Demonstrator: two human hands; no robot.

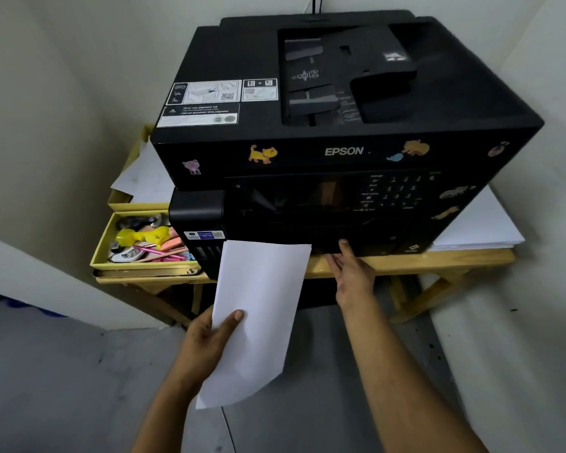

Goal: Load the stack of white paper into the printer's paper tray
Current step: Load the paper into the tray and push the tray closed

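A: What does the left hand (pixel 209 338) hold?

B: It grips the stack of white paper (pixel 258 318) along the sheet's left edge, thumb lying across the top face and the other fingers hidden beneath. The stack hangs in the air in front of the printer (pixel 340 132), its far edge overlapping the lower front of the machine, its near corner drooping toward the floor.

A: And the right hand (pixel 353 273)?

B: It reaches to the bottom front of the printer, fingers fairly straight and close together, thumb raised against the dark front panel. The fingertips lie at the lower edge, just above the wooden table (pixel 406 261); whether they hook under a tray lip cannot be told. It holds nothing loose.

A: Where does the printer stand?

B: On the wooden table, in a corner between pale walls. Animal stickers (pixel 262 154) dot its front.

A: What lies beside it?

B: To its left, a yellow tray (pixel 100 246) of pens and small items; to its right, a second pile of white sheets (pixel 477 227) lying on the table.
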